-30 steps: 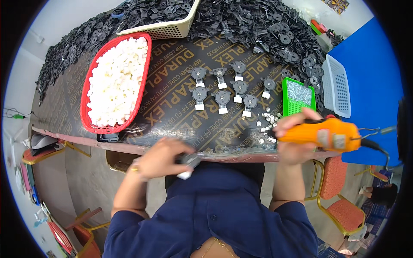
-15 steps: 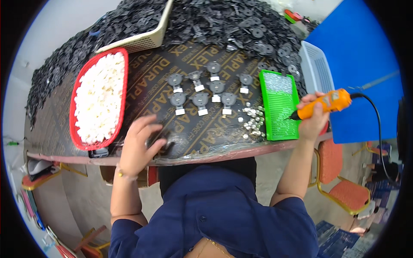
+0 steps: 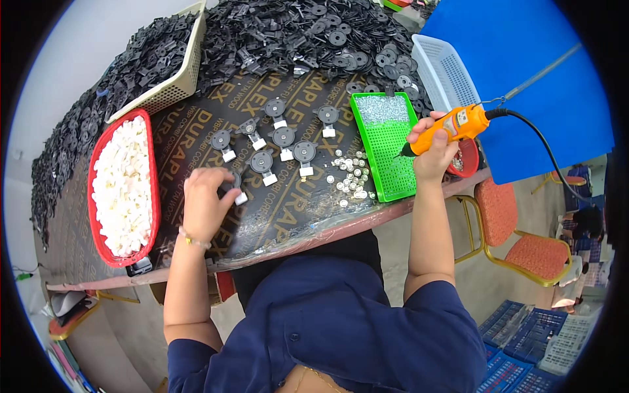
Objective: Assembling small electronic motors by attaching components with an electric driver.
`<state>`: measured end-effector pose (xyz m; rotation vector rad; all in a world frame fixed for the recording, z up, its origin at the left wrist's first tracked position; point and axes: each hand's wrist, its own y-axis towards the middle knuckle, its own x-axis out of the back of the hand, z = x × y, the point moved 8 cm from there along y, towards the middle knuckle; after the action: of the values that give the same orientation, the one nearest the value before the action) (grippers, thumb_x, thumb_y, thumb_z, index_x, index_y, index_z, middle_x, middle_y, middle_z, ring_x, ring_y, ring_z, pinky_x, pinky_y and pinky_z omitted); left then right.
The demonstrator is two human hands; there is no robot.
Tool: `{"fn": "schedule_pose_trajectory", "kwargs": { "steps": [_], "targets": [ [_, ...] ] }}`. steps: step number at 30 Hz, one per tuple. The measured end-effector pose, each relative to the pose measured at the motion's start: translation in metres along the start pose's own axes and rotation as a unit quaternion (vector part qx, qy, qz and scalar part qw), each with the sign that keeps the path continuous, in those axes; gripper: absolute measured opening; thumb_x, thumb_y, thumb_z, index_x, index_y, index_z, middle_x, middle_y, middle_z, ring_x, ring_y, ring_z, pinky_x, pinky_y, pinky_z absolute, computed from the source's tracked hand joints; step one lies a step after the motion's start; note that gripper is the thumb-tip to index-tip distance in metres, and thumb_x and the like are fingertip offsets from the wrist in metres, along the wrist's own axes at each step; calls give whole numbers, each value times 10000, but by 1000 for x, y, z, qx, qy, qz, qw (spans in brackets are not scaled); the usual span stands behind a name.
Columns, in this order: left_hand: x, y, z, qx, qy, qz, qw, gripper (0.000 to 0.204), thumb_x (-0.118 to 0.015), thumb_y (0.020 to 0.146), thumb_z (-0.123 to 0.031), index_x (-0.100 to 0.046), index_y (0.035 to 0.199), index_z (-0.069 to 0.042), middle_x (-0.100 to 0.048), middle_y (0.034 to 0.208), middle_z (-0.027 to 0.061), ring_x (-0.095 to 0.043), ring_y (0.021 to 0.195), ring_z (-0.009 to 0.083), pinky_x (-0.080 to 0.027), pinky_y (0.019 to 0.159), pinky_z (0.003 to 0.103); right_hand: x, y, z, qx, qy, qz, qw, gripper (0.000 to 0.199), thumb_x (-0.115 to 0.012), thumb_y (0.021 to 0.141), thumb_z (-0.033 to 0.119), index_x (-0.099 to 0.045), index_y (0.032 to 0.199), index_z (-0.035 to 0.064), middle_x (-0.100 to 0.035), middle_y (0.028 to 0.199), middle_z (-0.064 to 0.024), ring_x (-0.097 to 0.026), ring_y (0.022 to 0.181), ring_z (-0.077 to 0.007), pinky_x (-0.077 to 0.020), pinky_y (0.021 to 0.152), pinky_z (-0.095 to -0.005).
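My right hand [image 3: 437, 152] grips an orange electric screwdriver [image 3: 455, 126], its dark tip over a green perforated tray [image 3: 388, 187] of small silvery screws [image 3: 385, 108]. My left hand [image 3: 205, 202] has thumb and fingers closed around a black round plastic part with a white tab [image 3: 240, 197], partly hidden by the fingers; the part rests at the table. Several similar black parts with white tabs [image 3: 304, 153] lie in loose rows to its right and beyond. Small shiny metal pieces [image 3: 352, 178] are scattered beside the green tray.
A red basket of white pieces [image 3: 124, 196] stands at the left. Black parts [image 3: 275, 39] are heaped along the far side, around a cream basket [image 3: 171, 88]. At the right are a pale basket [image 3: 449, 72], a red bowl [image 3: 468, 160] and the screwdriver's cable [image 3: 547, 134].
The view has shifted. My left hand has moved from hovering with fingers apart to closing around the nearest left black part. The screwdriver tip remains over the green tray.
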<state>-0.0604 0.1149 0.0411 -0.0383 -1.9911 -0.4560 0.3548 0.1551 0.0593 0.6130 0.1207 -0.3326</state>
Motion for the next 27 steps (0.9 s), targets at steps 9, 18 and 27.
{"fn": "schedule_pose_trajectory", "kwargs": {
  "steps": [9,18,27],
  "targets": [
    [-27,-25,-76,-41,-105,42,993,469,-808,650,-146,-633,1082,-91,-658,1014,65,-561,1004,279,-398,867,398,0,1,-1,6,7,3,1000,524,-610,901,459,-469,1123,5,-575,788,-102,-550,611,-170,-474,577,-285],
    [-54,-28,-69,-32,-139,-25,990,538,-829,643,-210,-640,1132,-89,-658,1087,50,-552,1039,262,-393,875,394,-37,-10,52,2,98,30,995,667,-612,827,630,-475,1139,56,-580,782,-102,-559,604,-189,-471,555,-305],
    [-54,-27,-66,-37,-134,-36,990,514,-817,655,-256,-652,1117,-102,-643,1069,27,-551,1012,239,-399,868,389,-174,-85,35,-98,222,241,940,700,-661,793,629,-448,1138,59,-595,804,-123,-600,621,-190,-523,594,-329]
  ]
}}
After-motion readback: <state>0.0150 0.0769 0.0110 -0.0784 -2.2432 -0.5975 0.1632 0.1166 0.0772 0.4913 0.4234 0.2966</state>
